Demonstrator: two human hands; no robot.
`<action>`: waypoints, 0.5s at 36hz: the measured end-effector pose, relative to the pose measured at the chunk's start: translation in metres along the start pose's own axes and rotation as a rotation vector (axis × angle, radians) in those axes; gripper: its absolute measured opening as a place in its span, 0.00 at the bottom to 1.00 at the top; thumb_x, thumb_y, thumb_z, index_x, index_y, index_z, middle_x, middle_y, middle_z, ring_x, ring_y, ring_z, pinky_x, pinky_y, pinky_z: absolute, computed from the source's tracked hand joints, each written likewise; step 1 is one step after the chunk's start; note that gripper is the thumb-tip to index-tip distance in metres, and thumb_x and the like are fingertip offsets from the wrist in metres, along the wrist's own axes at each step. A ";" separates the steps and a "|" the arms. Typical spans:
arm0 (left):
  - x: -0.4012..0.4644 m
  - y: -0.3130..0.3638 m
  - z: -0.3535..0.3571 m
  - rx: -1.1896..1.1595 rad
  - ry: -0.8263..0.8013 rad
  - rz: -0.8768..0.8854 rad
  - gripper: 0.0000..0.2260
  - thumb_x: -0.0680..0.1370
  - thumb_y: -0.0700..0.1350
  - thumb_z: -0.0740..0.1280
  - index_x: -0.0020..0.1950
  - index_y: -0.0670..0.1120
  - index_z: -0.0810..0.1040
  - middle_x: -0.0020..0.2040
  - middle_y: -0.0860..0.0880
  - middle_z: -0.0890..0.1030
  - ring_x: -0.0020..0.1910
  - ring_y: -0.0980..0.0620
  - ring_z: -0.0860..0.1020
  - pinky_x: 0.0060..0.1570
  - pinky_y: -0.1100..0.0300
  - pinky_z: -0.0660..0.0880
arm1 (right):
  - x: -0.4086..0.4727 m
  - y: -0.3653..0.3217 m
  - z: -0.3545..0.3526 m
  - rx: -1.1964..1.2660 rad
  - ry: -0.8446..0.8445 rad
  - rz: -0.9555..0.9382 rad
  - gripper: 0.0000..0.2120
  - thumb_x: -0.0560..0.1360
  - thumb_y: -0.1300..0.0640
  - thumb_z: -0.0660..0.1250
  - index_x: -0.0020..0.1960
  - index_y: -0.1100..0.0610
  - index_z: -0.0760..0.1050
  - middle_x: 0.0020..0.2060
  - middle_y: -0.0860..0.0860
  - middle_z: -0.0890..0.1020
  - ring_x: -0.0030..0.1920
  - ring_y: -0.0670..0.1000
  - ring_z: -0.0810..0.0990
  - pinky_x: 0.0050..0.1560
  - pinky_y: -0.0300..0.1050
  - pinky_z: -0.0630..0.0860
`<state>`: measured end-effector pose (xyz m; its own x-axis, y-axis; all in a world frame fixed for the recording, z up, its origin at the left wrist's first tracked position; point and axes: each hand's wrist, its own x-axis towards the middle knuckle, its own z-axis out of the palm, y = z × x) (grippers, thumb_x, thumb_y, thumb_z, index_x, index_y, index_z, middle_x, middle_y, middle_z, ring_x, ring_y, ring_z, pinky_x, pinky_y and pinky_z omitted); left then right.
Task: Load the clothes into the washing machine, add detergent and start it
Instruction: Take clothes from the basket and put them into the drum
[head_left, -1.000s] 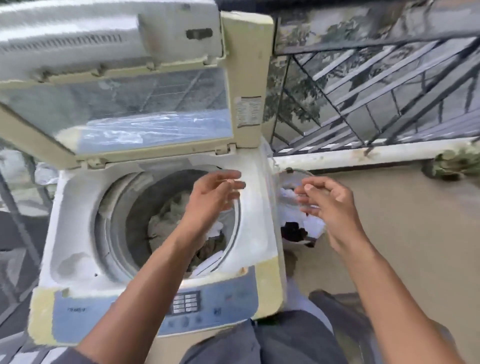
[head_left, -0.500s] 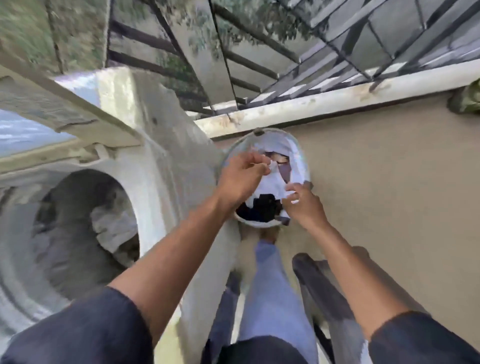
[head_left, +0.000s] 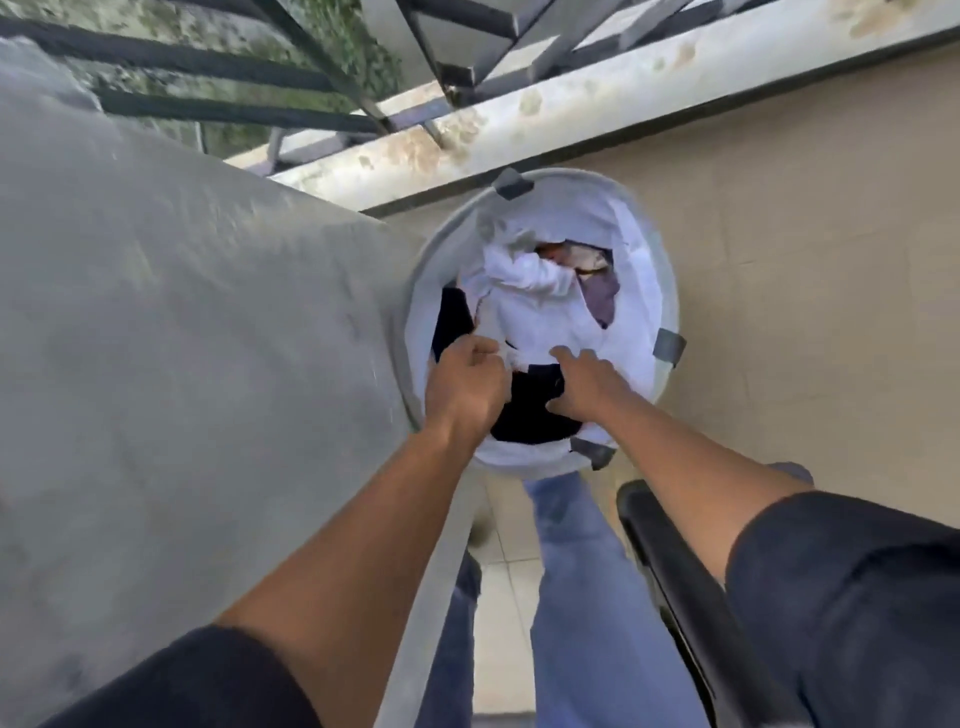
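Note:
A round grey laundry basket (head_left: 670, 291) stands on the floor to the right of the washing machine (head_left: 182, 338), whose grey side fills the left of the view. White clothes (head_left: 540, 306), a black garment (head_left: 530, 415) and a purple piece (head_left: 602, 301) lie inside the basket. My left hand (head_left: 465, 384) is in the basket with its fingers curled, gripping cloth at the edge of the black garment. Beside it, my right hand (head_left: 582, 384) reaches in with fingers spread, touching the black garment and the white cloth. The drum is out of view.
A dark metal railing (head_left: 291, 78) and a stained concrete ledge (head_left: 571, 104) run behind the basket. A black chair arm (head_left: 670, 571) stands by my right leg. Beige floor tiles (head_left: 805, 260) extend to the right.
My view has swung from the open drum down to the basket. Both hands moved from above the machine into the basket, and the left hand has closed on cloth.

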<state>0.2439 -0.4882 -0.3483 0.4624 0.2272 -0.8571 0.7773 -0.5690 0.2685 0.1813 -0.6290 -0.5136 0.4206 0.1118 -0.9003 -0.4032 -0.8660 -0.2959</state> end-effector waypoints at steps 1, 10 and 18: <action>0.005 -0.004 0.001 -0.007 0.004 -0.005 0.14 0.84 0.41 0.60 0.67 0.49 0.79 0.50 0.58 0.78 0.48 0.57 0.76 0.48 0.66 0.69 | 0.010 0.000 0.006 -0.026 -0.016 -0.009 0.44 0.72 0.48 0.75 0.80 0.49 0.54 0.69 0.65 0.67 0.64 0.69 0.75 0.59 0.59 0.78; 0.027 -0.021 -0.002 -0.024 0.030 -0.033 0.16 0.83 0.43 0.61 0.68 0.50 0.80 0.63 0.53 0.83 0.61 0.51 0.80 0.68 0.55 0.75 | 0.033 -0.001 0.043 -0.125 0.049 -0.077 0.18 0.74 0.62 0.67 0.62 0.56 0.68 0.55 0.63 0.73 0.52 0.65 0.79 0.44 0.50 0.73; -0.003 -0.012 -0.010 0.038 -0.047 -0.032 0.19 0.82 0.42 0.62 0.73 0.49 0.74 0.67 0.50 0.79 0.64 0.48 0.78 0.65 0.57 0.74 | -0.034 -0.019 0.007 0.152 0.124 -0.089 0.14 0.69 0.70 0.63 0.31 0.54 0.68 0.32 0.51 0.75 0.40 0.56 0.77 0.31 0.43 0.63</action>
<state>0.2374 -0.4738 -0.3446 0.4161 0.2093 -0.8849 0.7745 -0.5915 0.2243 0.1689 -0.6124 -0.4796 0.5526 0.1154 -0.8254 -0.4741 -0.7710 -0.4252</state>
